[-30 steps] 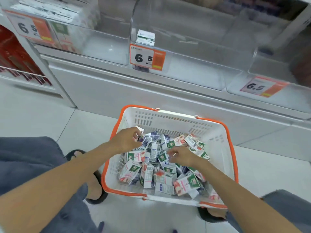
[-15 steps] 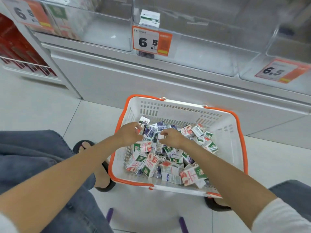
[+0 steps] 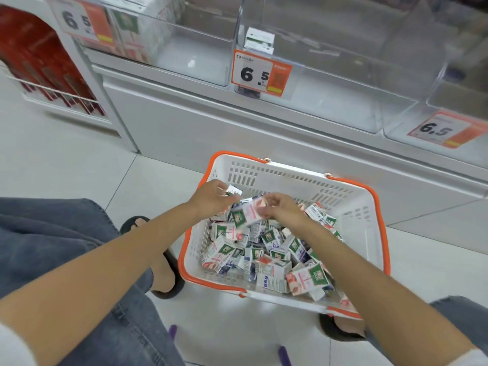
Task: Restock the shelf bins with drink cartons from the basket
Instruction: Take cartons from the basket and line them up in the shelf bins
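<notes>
The person wears loose blue-grey jeans [image 3: 60,249] with visible seams, and black open sandals [image 3: 169,262] on bare feet. Both forearms are bare. A white sleeve [image 3: 13,347] edge shows at the left arm, and another white sleeve edge [image 3: 472,359] at the right arm.

basket [image 3: 364,225]: looking like matt white plastic, slotted walls, orange rim
drink cartons [image 3: 274,249]: showing printed paperboard, slightly glossy
shelf bins [image 3: 330,83]: appearing as clear, smooth plastic, catching glare
price tag [image 3: 261,73]: looking like printed paper, white and orange
floor [image 3: 79,165]: gleaming as smooth pale tile
trousers [image 3: 52,241]: reading as blue denim cloth
</notes>
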{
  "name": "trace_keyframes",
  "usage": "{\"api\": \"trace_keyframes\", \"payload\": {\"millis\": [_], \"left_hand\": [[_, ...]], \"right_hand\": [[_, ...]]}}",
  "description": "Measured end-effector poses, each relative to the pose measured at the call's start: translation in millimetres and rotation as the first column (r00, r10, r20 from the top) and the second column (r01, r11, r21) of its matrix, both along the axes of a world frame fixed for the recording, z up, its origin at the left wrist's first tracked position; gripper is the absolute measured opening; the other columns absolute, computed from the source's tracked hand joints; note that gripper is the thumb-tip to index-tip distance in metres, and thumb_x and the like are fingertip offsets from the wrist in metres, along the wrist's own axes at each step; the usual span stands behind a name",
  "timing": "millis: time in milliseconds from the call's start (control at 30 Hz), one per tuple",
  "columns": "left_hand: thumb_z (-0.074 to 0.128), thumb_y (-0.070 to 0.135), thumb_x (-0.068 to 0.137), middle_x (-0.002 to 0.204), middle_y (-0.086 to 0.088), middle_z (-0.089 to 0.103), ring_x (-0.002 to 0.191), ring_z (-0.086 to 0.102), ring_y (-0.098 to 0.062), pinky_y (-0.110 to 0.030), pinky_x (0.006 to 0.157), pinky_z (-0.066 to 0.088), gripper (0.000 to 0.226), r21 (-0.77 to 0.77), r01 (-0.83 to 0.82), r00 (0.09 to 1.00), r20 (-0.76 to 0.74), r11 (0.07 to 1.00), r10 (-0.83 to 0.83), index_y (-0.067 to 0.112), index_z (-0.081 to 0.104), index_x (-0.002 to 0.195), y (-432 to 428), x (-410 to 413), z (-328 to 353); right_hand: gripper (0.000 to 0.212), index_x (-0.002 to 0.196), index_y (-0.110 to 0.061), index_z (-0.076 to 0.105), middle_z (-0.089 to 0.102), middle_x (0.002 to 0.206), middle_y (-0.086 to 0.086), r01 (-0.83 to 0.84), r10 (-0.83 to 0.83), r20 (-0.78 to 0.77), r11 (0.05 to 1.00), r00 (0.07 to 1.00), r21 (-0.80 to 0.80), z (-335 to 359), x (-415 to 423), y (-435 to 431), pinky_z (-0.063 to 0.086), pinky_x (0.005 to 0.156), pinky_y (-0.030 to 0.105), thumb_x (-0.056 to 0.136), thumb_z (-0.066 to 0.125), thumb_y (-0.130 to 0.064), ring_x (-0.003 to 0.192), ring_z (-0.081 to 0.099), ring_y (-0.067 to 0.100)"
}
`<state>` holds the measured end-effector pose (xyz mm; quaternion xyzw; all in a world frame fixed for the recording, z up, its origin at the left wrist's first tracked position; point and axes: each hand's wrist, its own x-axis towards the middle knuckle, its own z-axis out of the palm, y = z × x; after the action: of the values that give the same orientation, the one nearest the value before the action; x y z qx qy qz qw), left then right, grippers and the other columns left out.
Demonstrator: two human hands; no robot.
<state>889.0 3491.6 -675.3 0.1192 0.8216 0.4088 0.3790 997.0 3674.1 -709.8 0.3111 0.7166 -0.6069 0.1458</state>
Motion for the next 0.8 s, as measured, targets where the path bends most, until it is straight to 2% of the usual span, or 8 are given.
{"api": "trace_keyframes", "payload": {"millis": [67, 167, 300, 467, 567, 667, 733, 800], "left_hand": [[0.075, 0.036, 0.083, 0.124, 0.001, 0.056, 0.098, 0.06, -0.013, -0.025, 0.074, 0.053, 0.055, 0.067, -0.044, 0.983, 0.181, 0.997, 0.032, 0.015, 0.05, 0.127, 3, 2, 4], [0.08, 0.009, 0.077, 0.117, -0.011, 0.066, 0.099, 0.068, -0.023, -0.04, 0.083, 0.059, 0.049, 0.163, -0.186, 0.937, 0.328, 0.969, 0.125, 0.008, 0.056, 0.119, -1, -6, 10], [0.084, 0.0, 0.068, 0.102, -0.013, 0.065, 0.082, 0.066, -0.021, -0.03, 0.063, 0.059, 0.045, 0.099, -0.242, 0.97, 0.033, 0.965, 0.24, 0.009, 0.056, 0.102, -15, -28, 13], [0.086, 0.007, 0.068, 0.099, -0.013, 0.068, 0.077, 0.066, -0.018, -0.034, 0.07, 0.06, 0.045, 0.118, -0.341, 0.94, 0.077, 0.933, 0.333, 0.009, 0.058, 0.104, -29, -39, 3], [0.087, 0.01, 0.068, 0.099, -0.008, 0.069, 0.082, 0.067, -0.015, -0.03, 0.07, 0.059, 0.044, 0.112, -0.366, 0.93, 0.061, 0.924, 0.362, 0.01, 0.061, 0.104, -31, -41, -2], [0.086, 0.014, 0.068, 0.092, 0.0, 0.07, 0.076, 0.065, -0.007, -0.019, 0.057, 0.052, 0.039, 0.095, -0.377, 0.926, 0.024, 0.921, 0.376, 0.013, 0.067, 0.102, -29, -41, -5], [0.085, 0.014, 0.068, 0.085, 0.005, 0.07, 0.068, 0.062, -0.004, -0.016, 0.05, 0.044, 0.034, 0.096, -0.394, 0.917, -0.033, 0.914, 0.398, 0.016, 0.069, 0.098, -26, -41, -3], [0.083, 0.01, 0.07, 0.085, 0.005, 0.07, 0.062, 0.064, -0.001, -0.015, 0.047, 0.044, 0.031, 0.145, -0.406, 0.91, -0.033, 0.902, 0.414, 0.017, 0.069, 0.097, -21, -40, 1]], "right_hand": [[0.032, 0.119, -0.007, 0.057, 0.068, 0.109, 0.009, 0.038, -0.056, -0.074, 0.975, 0.996, -0.22, 20, -11, 5, 0.056, 0.078, 0.024, 0.088, 0.065, -0.006, 0.096, 0.068, 0.02], [0.031, 0.121, -0.009, 0.061, 0.069, 0.109, 0.008, -0.031, -0.015, -0.118, 0.924, 0.993, -0.38, 26, -18, 1, 0.053, 0.091, 0.031, 0.094, 0.058, -0.024, 0.097, 0.065, 0.018], [0.047, 0.136, -0.02, 0.053, 0.057, 0.134, 0.002, -0.247, 0.248, 0.028, 0.969, 0.968, -0.025, -17, -12, -29, 0.044, 0.105, 0.039, 0.094, 0.057, -0.04, 0.118, 0.056, 0.02], [0.064, 0.147, -0.02, 0.039, 0.037, 0.149, 0.003, -0.545, 0.533, 0.166, 0.837, 0.83, 0.037, -68, 8, -77, 0.042, 0.085, 0.007, 0.089, 0.062, -0.005, 0.136, 0.04, 0.021], [0.056, 0.137, -0.01, 0.048, 0.051, 0.124, 0.007, -0.6, 0.561, 0.212, 0.743, 0.8, 0.296, -83, 9, -88, 0.043, 0.086, 0.023, 0.084, 0.07, -0.01, 0.113, 0.051, 0.023], [0.017, 0.094, -0.007, 0.062, 0.044, 0.077, -0.005, -0.556, 0.522, 0.192, 0.786, 0.831, 0.27, -84, 11, -86, 0.036, 0.059, 0.026, 0.083, 0.073, -0.014, 0.068, 0.044, 0.01], [0.025, 0.072, -0.013, 0.049, 0.041, 0.073, -0.004, -0.502, 0.48, 0.151, 0.84, 0.864, 0.208, -73, 9, -74, 0.034, 0.053, 0.025, 0.086, 0.07, -0.016, 0.057, 0.037, 0.008], [0.018, 0.078, -0.02, 0.053, 0.049, 0.086, -0.009, -0.452, 0.443, 0.09, 0.866, 0.892, 0.216, -48, 4, -56, 0.045, 0.064, 0.03, 0.091, 0.065, -0.023, 0.068, 0.047, 0.008]]}}
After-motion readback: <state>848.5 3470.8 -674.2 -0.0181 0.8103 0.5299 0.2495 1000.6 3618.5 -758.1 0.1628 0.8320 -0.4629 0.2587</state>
